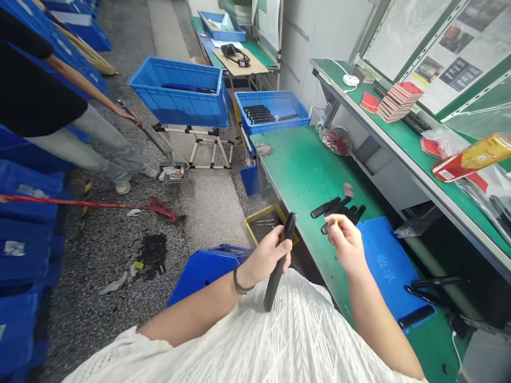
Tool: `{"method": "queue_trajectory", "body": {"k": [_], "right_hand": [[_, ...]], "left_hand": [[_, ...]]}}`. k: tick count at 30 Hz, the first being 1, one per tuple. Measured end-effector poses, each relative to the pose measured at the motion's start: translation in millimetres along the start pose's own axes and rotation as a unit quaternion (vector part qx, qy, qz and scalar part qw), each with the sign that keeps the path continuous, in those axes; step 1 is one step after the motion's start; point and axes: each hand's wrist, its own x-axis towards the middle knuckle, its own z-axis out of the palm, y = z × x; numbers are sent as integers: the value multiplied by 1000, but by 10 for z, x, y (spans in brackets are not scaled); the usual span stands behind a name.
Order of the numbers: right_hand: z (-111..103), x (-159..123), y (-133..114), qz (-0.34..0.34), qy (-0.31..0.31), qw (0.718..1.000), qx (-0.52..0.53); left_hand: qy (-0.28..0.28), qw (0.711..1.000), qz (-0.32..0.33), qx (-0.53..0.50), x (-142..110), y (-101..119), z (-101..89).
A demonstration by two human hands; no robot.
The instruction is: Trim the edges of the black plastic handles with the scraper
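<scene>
Black handle-like piece (274,284) is just off the left edge of the green bench (295,165), tilted, lower end near the white knit top (295,335). Left hand (273,250) has it, fingers wrapped round the upper half. Right hand (345,239) over the bench: thumb and index pinched on a yellow bit (336,223), too small to identify, other fingers curled in. Loose black pieces (338,206) on the bench near that hand; blue sheet (385,260) on the bench's right side, more dark pieces at its lower end. Yellow-rimmed tray (250,227) below the bench's left edge. Blue bin (281,127) at the bench's far end, row of black pieces inside; bigger blue crate (179,106) left of that end on a pipe stand. Red-and-white stack (400,102) on the shelf above the bench's right side. Well left of the bench, a co-worker (35,96) holds a long-handled dustpan (159,147); red broom (120,204) nearby
</scene>
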Motion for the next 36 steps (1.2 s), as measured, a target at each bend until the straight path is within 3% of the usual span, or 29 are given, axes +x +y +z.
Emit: {"method": "queue_trajectory", "body": {"k": [1, 3, 6, 10, 14, 27, 36], "right_hand": [[-14, -97, -79, -50, -11, 994, -99], [4, -248, -256, -161, -47, 953, -252], [45, -318, -501, -276, -57, 889, -361], [0, -226, -656, -320, -29, 839, -439], [-37, -119, -671, -327, 6, 814, -480], [51, 32, -608, -334, 57, 787, -515], [190, -69, -431, -293, 29, 818, -494]], "left_hand": [[9, 1000, 7, 13, -18, 20, 33], [22, 999, 8, 28, -62, 57, 124], [26, 997, -3, 72, -109, 97, 263], [56, 990, 13, 127, -88, 115, 358], [61, 979, 52, 186, -44, 123, 366], [48, 986, 61, 150, 48, 147, 362], [94, 984, 48, 143, 232, 128, 367]]}}
